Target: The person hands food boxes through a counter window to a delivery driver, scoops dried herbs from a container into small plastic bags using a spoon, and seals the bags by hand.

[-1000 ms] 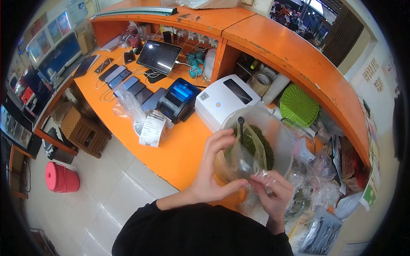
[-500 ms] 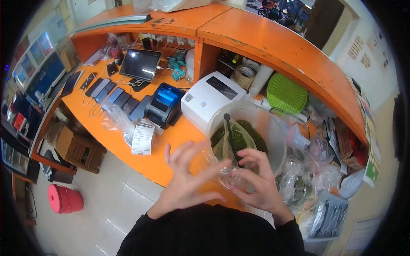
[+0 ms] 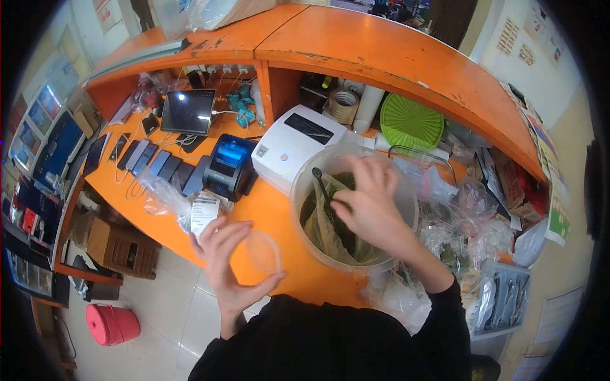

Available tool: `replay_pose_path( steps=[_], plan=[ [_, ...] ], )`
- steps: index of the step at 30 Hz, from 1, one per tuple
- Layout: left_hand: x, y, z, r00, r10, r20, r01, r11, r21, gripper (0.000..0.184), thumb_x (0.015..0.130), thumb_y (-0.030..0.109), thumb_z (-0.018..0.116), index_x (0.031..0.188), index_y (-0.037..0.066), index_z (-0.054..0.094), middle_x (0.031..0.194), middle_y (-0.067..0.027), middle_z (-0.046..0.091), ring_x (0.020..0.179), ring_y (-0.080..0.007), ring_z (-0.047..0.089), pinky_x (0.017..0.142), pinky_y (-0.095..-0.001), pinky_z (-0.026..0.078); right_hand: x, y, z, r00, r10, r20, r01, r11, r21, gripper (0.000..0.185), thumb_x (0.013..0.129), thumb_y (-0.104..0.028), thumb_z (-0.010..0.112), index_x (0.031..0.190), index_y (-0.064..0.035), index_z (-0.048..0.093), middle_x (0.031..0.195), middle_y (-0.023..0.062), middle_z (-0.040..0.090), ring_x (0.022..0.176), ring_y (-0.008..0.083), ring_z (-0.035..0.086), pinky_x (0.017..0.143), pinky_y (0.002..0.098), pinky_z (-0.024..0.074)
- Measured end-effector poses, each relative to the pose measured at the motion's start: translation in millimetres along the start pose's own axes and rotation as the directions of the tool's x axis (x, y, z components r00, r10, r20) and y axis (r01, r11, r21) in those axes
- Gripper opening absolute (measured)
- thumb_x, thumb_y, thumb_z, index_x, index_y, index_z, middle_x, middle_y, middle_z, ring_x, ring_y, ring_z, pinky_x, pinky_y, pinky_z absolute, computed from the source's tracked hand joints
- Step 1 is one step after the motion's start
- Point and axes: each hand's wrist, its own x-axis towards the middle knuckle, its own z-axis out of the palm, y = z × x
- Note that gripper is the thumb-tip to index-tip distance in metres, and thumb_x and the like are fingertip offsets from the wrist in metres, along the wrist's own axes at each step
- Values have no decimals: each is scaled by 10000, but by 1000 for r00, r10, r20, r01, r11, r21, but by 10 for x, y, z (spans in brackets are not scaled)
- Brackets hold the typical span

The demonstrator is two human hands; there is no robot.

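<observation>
My left hand (image 3: pixel 229 263) holds a clear round plastic cup (image 3: pixel 264 251) between thumb and fingers, above the orange desk's front edge. Only its circular rim shows clearly. My right hand (image 3: pixel 375 206) reaches into a large translucent tub (image 3: pixel 304 219), its thumb and forefinger closed on a long black handle (image 3: pixel 319 180); the other fingers are raised and slightly blurred. The handle's lower end is hidden in the tub. A thin clear bag (image 3: pixel 324 236) lines the tub, with dark green, leafy-looking material (image 3: pixel 309 206) in and around it.
Behind the tub stands a white printer (image 3: pixel 295 149), with a black label printer (image 3: pixel 229 165) left of it. Several phones (image 3: pixel 168 165) and a tablet (image 3: pixel 187 112) lie farther left. Crumpled plastic bags (image 3: pixel 467 235) and a grey tray (image 3: pixel 505 298) are on the right; a pink bucket (image 3: pixel 113 325) stands on the floor.
My hands have moved apart. The left has gone left with the clear cup; the right has moved up over the tub and taken the black handle. The view has shifted slightly.
</observation>
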Motion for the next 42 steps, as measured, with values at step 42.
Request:
replay_pose_path(
  steps=[42],
  plan=[
    [-164,-737,329,926,-325,-193,311,945,-101,811,656,515,677,1227,-5,427,1223,-147,436,1171,-282,383,953,-417,315,-552,390,-177,932,-308,191,327,942,-73,123,634,-168,621,737,-108,651,1162,11,501,1039,149,446,929,496,175]
  ],
)
